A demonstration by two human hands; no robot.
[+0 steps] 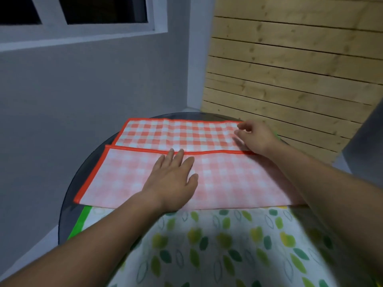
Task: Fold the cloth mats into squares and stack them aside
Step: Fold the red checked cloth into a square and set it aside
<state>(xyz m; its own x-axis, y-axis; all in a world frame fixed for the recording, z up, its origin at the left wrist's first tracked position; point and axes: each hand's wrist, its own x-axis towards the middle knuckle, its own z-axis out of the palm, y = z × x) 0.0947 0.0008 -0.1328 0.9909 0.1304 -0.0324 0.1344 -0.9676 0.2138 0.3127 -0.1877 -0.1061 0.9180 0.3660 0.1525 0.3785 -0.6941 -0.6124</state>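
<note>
Your red-checked cloth mat with orange trim (180, 133) lies mid-frame on the dark round counter (83, 170), its near half folded over with the paler underside up. Your left hand (174, 179) presses it with flat fingers. Your right hand (255, 137) curls at its right end, and I cannot tell whether it grips.

- A domestic room is suggested, seemingly a corner of a home.
- A grey painted wall (83, 90) and a white-framed window (51, 11) are seen.
- Printed cloth mats (228, 179) are spread on a round dark table (91, 162) beside pale wooden slats (290, 69).
</note>
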